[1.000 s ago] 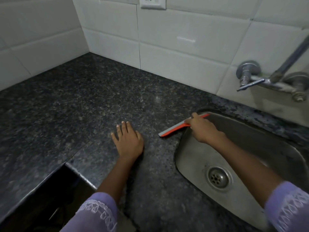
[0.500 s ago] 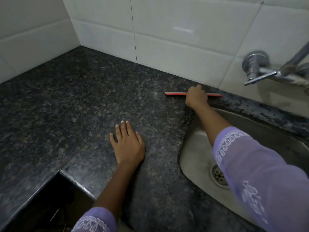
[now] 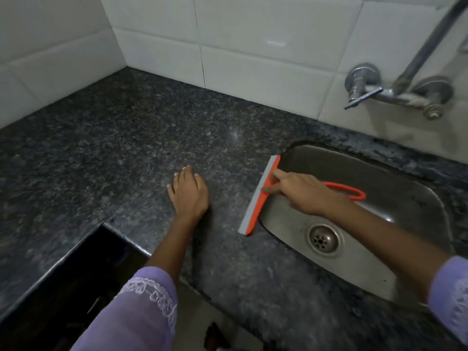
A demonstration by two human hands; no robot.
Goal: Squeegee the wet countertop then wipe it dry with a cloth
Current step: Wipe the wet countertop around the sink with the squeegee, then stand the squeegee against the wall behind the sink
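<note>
1. my right hand [image 3: 301, 193] is gripping the orange squeegee [image 3: 260, 196], index finger reaching straight along the handle toward the blade bar, the other fingers wrapping the handle.
2. my left hand [image 3: 188, 195] is resting flat with fingers together and holding nothing, well to the left of the blade.
3. the blade is lying just past my right fingertips, running along the left rim of the sink [image 3: 405, 249], its grey edge touching the countertop [image 3: 126, 148].
4. i am judging that i am in the squeegee step, with the blade at the sink edge.
5. the next move is calling for setting the blade back out on the stone and drawing toward the sink; no cloth is showing.
</note>
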